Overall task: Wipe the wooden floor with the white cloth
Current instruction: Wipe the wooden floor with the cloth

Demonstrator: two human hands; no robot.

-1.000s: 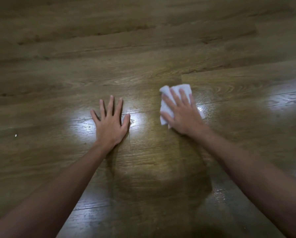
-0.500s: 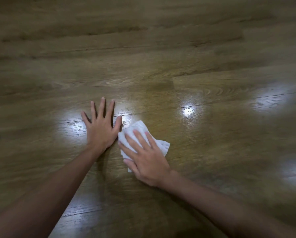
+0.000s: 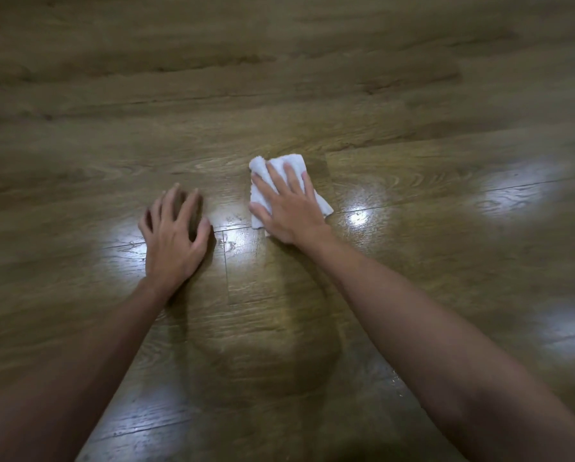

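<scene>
A folded white cloth (image 3: 291, 163) lies flat on the wooden floor (image 3: 313, 95) just right of centre. My right hand (image 3: 288, 205) presses down on it with fingers spread, covering most of the cloth. My left hand (image 3: 174, 236) rests on the bare boards a hand's width to the left, its fingers arched and apart, holding nothing. Both forearms reach in from the bottom corners.
Brown planks with dark seams fill the whole view. Bright light reflections gleam on the floor around the hands and at the right (image 3: 513, 195). A dark shadow (image 3: 266, 345) falls on the boards between my arms.
My right hand has slid the cloth away from me and to the right, off from beside my left hand. My left hand's fingers have lifted from flat into an arch.
</scene>
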